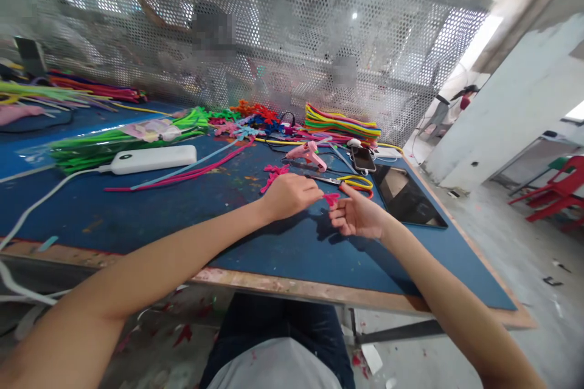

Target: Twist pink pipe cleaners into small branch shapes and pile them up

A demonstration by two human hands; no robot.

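Observation:
Between my two hands, just above the blue tabletop point(274, 249), is a small bent piece of pink pipe cleaner point(331, 199). My left hand point(292, 196) is closed, its fingertips pinching the piece from the left. On the other side my right hand point(358, 213) grips it between thumb and fingers, palm partly turned up. Right behind them lie scissors point(353, 183) with yellow and orange handles. A bundle of shaped pink pipe cleaner pieces point(274, 176) rests beyond my left hand. Farther back is a pink glue gun point(308, 155).
A tablet point(410, 200) and a phone point(363, 159) lie at the right. To the left are a white power bank point(154, 159) with a cable, long pink pipe cleaners point(196, 171) and a bagged green bundle point(104, 149). A perforated metal screen point(283, 30) stands behind the table.

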